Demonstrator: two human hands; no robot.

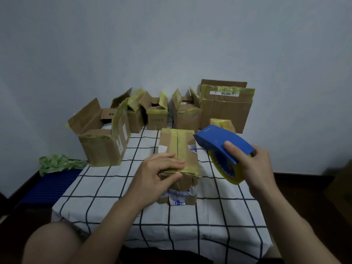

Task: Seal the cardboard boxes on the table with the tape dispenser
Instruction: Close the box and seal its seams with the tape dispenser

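At table centre, on checked white cloth: left hand pinches near edge of brown, yellow-taped cardboard box; right hand grips blue tape dispenser, raised just right of box.

Blue tape dispenser, brown boxes w/ yellow tape, white black-grid tablecloth.

closed box: yellow-taped, laid at frame centre | open boxes: ranged across upper centre | tape dispenser: blue, tilted, held right of centre
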